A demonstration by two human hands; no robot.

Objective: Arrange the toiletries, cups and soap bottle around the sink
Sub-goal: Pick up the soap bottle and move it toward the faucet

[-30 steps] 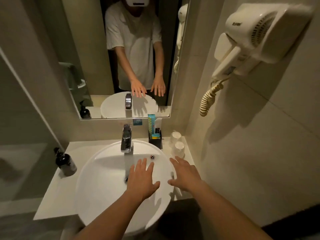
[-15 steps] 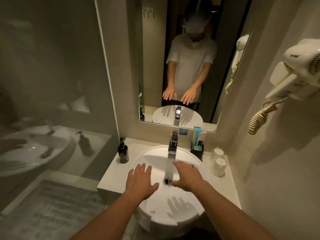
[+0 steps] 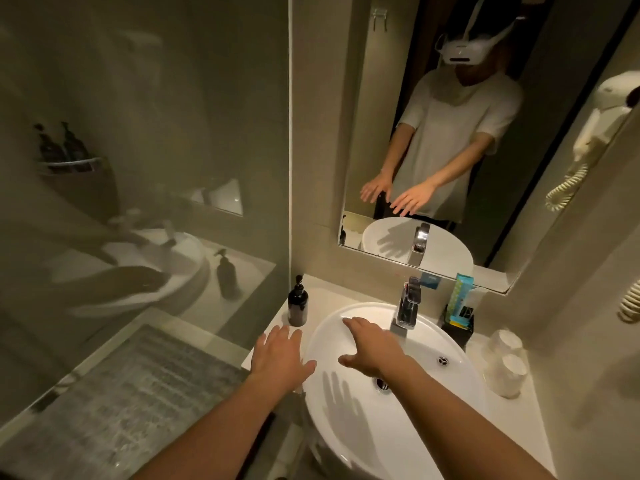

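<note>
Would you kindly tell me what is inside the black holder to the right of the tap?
The black holder has a teal box standing upright in it, with a white packet beside it. Their lower parts are hidden by the holder's wall, as is anything else inside.

No readable text anywhere. Teal box [image 3: 461,293] in black holder [image 3: 459,328], right of center below mirror, has print but too blurry. Blue sticker [image 3: 429,280] on mirror's lower edge: illegible. Dark soap bottle [image 3: 298,305], center-left: no visible label.

A bathroom: sink [image 3: 332,424], mirror [image 3: 491,168], wall-mounted hairdryer [image 3: 602,112].
</note>
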